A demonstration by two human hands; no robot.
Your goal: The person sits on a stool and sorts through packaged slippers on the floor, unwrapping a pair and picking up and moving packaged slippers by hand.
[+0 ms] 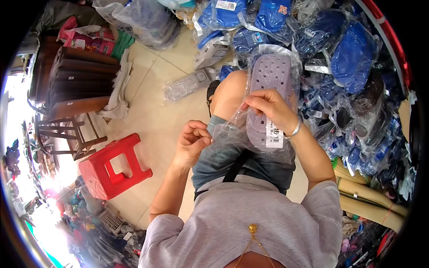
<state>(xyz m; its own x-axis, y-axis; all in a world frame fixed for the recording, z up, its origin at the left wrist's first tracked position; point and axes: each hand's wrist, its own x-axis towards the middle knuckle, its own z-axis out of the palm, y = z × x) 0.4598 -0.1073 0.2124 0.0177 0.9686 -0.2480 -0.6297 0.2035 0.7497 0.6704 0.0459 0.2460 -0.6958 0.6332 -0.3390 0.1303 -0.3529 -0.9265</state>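
A lilac slipper with a perforated sole (270, 71) lies over my lap inside a clear plastic bag (228, 134), with a white printed label near its lower end. Over the slipper's middle, my right hand (272, 108) has its thumb and fingers pinched on the bag's plastic. To the left, my left hand (194, 142) is closed, thumb against fingertips, on the bag's loose edge. The plastic stretches between both hands.
Bagged blue slippers (353, 58) pile up at the right and top. Another bagged pair (187, 85) lies on the tiled floor (152, 111). A red plastic stool (96, 174) stands at the left, near brown wooden stools (80, 80). Rolled mats (371, 198) are at the lower right.
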